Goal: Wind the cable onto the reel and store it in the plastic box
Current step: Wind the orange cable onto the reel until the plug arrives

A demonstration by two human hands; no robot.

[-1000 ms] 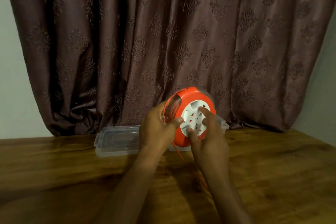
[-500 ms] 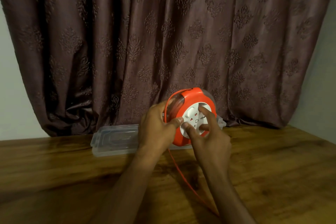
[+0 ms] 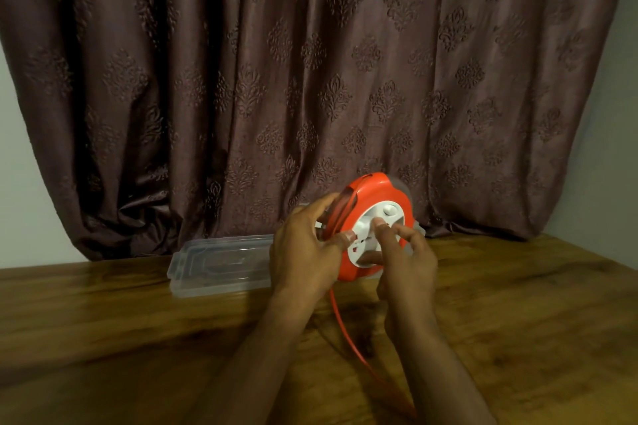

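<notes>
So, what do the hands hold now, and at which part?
Left hand grips the orange reel at its left rim; right hand fingers press its white centre.

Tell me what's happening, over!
Left hand grips reel. Right hand fingers on white hub. Orange cable trails across table. Plastic box behind.

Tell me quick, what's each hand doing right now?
Left hand: closed around the orange cable reel, holding it up.
Right hand: fingers on the reel's white hub; grip cannot be told.

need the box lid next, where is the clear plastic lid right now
In the head view, the clear plastic lid lies flat on the wooden table, just left of the left hand.
</notes>
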